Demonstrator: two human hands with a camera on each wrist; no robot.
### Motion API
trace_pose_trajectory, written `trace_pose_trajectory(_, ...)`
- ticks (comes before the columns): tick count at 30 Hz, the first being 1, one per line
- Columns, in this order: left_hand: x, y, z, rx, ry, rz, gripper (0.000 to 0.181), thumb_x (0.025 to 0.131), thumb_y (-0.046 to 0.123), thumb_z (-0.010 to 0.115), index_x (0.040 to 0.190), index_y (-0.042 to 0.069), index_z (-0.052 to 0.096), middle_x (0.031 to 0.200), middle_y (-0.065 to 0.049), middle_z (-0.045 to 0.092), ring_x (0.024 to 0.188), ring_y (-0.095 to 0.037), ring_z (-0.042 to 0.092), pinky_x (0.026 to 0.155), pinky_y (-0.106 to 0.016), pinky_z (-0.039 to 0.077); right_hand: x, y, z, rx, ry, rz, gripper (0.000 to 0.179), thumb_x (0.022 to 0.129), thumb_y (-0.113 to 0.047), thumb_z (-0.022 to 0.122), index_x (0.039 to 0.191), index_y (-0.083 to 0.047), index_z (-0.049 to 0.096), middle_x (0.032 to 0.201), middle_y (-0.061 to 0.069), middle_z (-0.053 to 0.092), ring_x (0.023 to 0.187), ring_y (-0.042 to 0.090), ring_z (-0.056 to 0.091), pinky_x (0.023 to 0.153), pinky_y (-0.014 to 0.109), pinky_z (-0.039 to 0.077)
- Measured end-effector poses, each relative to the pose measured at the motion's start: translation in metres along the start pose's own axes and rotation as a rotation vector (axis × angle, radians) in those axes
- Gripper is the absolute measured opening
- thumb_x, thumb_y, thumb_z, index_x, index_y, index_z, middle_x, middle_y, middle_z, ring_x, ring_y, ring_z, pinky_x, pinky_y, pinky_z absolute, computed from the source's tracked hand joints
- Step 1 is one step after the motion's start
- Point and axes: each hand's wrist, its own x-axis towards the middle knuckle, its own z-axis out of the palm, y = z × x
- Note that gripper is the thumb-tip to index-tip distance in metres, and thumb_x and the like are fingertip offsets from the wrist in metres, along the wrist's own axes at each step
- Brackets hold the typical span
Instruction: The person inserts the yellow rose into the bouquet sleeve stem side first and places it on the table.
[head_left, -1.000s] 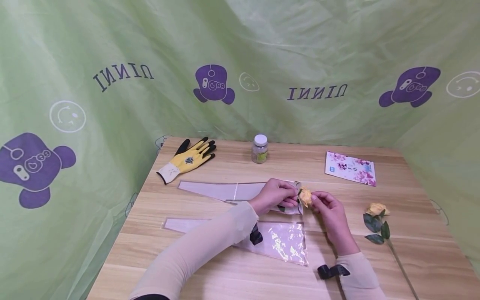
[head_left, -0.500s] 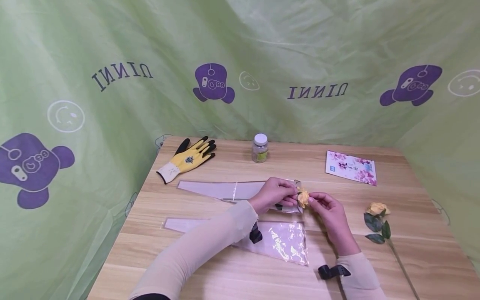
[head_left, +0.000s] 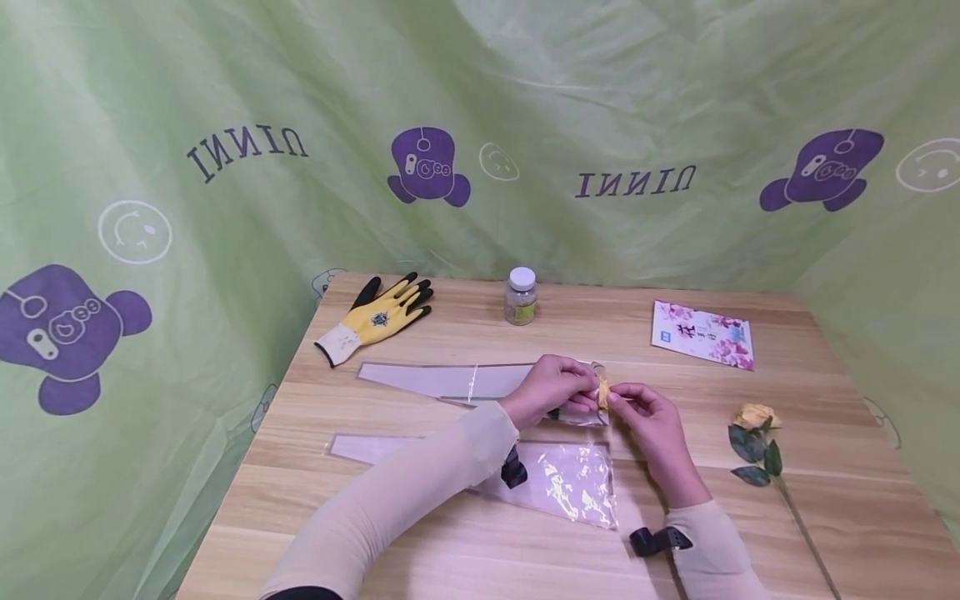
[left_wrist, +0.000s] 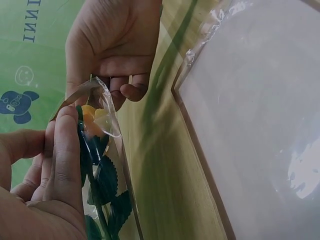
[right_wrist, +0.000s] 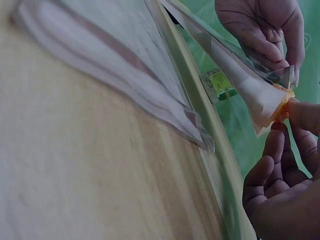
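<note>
Both hands work at the wide mouth of a clear-fronted, tapered flower sleeve (head_left: pixel 420 379). My left hand (head_left: pixel 551 390) pinches the sleeve's edge between thumb and fingers. Inside the sleeve, in the left wrist view, run the green stem and leaves (left_wrist: pixel 106 180) of an artificial yellow rose. Its bloom (right_wrist: pixel 284 107) sits at the opening, squeezed narrow, and my right hand (head_left: pixel 654 421) pinches its petals. A second flower sleeve (head_left: pixel 577 483) lies flat nearer the person, partly under the left forearm. Another yellow rose (head_left: pixel 756 418) lies on the table right of my right hand.
A yellow and black work glove (head_left: pixel 378 321) lies at the back left of the wooden table (head_left: pixel 247 500). A small jar with a white lid (head_left: pixel 521 298) stands at the back middle. Right of it lies a flower-printed packet (head_left: pixel 702 335). Green printed cloth hangs behind.
My right hand has moved slightly left towards the sleeve mouth. The rose bloom has gone from round and spread outside the opening to narrow and pressed against it. My left hand stays in place.
</note>
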Motion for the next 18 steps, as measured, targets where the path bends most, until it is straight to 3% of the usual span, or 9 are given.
trace_pose_trajectory(12,0.0038,-0.0032,-0.002,0.005,0.005,0.011,0.006,0.092,0.0,0.071,0.097,0.002,0.074,0.083,-0.018,0.073,0.063,-0.019,0.071,0.062,-0.029,0.065,-0.0043,0.0005,-0.007,-0.1,-0.039,0.001,0.038,0.097,-0.029,0.072,0.121,0.0,0.068,0.12,0.003,0.067,0.104,0.014,0.06,0.087,0.018,0.055)
trace_pose_trajectory(18,0.0006,0.0008,0.0006,-0.005,-0.014,0.004,0.006,0.092,0.001,0.071,0.097,0.0,0.073,0.081,-0.017,0.073,0.062,-0.018,0.071,0.06,-0.027,0.064,-0.0041,-0.0017,-0.0041,-0.091,-0.044,-0.003,0.042,0.101,-0.03,0.067,0.124,0.005,0.067,0.105,0.004,0.069,0.09,0.015,0.059,0.079,0.021,0.056)
